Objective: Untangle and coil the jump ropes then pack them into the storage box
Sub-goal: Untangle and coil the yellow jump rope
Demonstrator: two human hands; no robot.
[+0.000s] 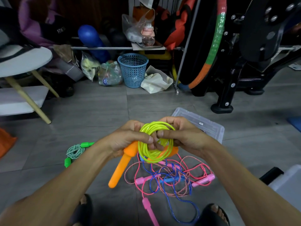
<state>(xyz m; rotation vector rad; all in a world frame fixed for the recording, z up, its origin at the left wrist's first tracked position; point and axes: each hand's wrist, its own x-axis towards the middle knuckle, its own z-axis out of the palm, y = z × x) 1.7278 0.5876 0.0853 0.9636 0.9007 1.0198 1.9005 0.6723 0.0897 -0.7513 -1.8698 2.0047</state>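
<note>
Coil of yellow rope [154,142] held up between both hands, over the floor. Left hand [130,139] curls round the coil's left side, thumb pressed across the strands, and seems to trap one orange handle [121,167] under its fingers as well; that handle hangs down and away below the palm. Right hand [180,134] pinches the coil's right side, thumb through the loop. Second orange handle [171,151] shows just under the right fingers. Likely reason for the two-sided grip: it keeps the turns stacked so they do not spring open (stiff plastic cord, by the look of it).

Directly below the fingers lies the tangle [171,178]: pink, blue and speckled ropes, crossed over each other, pink handles sticking out. Not yet sorted.

Left of the left hand, on the floor, green rope [75,151], already bundled, green handles at either end.

Beyond the right fingers, partly hidden by them, clear box [210,126]. Whether anything sits inside, I cannot tell.

Obstructions: the dangling handle could catch on the tangle if the coil drops low. Path from the fingers to the box looks short and open.
</note>
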